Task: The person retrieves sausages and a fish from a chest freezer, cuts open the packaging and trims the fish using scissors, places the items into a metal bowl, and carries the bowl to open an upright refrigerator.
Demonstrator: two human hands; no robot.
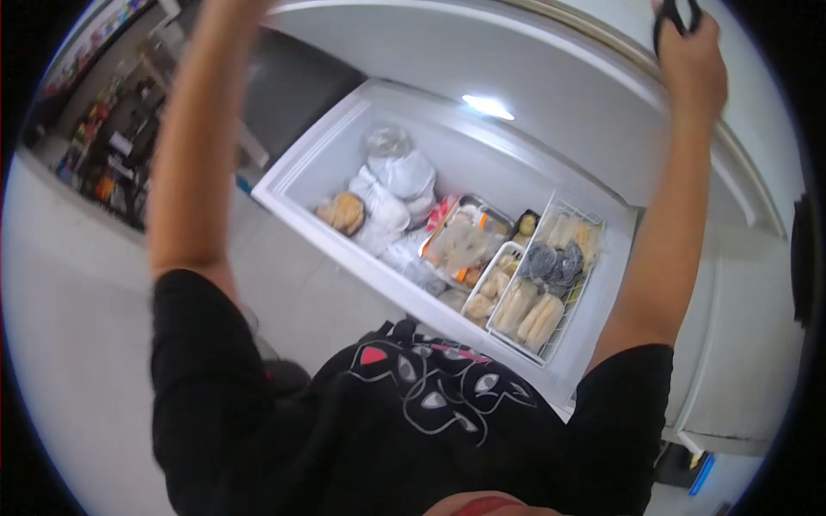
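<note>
An uncovered white chest freezer lies in front of me, its white lid raised behind it. My right hand is up at the top right by the lid's edge, its fingers closed around a black loop; I cannot make out what the loop belongs to. My left arm reaches up past the top edge of the view, so its hand is hidden. Inside the freezer are white plastic bags, a bag of something yellowish, a wrapped tray and a white wire basket of packed food.
A smaller white basket with pale round pieces stands beside the wire basket. A lamp glows on the lid's inner side. To the left are a grey panel and crowded shelves. A white cabinet is on the right.
</note>
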